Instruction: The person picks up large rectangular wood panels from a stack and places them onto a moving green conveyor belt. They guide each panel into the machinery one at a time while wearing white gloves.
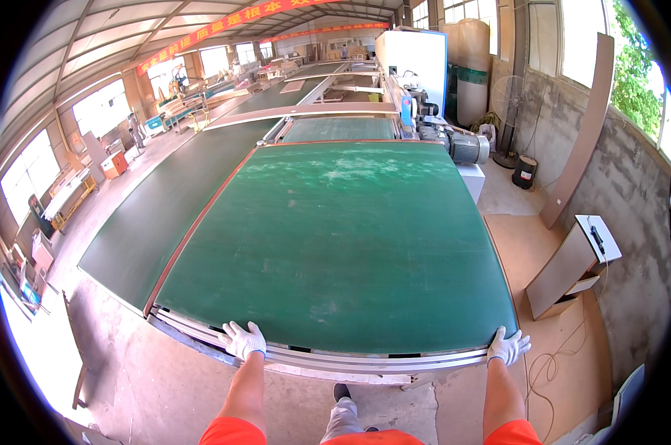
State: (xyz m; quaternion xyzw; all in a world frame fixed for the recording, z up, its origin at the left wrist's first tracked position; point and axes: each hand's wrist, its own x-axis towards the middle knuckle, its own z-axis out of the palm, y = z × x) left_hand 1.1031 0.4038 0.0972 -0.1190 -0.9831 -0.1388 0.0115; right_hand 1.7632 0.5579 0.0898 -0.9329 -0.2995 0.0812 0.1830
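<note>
A wide conveyor with a green belt (335, 245) stretches out in front of me, its far part scuffed with pale dusty marks. Along its near end runs a silver metal rail (350, 361). My left hand (242, 340), in a white knit glove, rests at the rail near the belt's left front, fingers spread. At the right front corner, my right hand (507, 346), gloved the same way, lies with its fingers apart on the edge. Neither hand has anything in it.
A darker belt (179, 200) runs along the left side. A long brown board (306, 116) lies across farther back. Electric motors (469, 147) stick out at the right. A small cabinet (569, 267) with a handheld device stands on the right, near a loose cable (549, 363).
</note>
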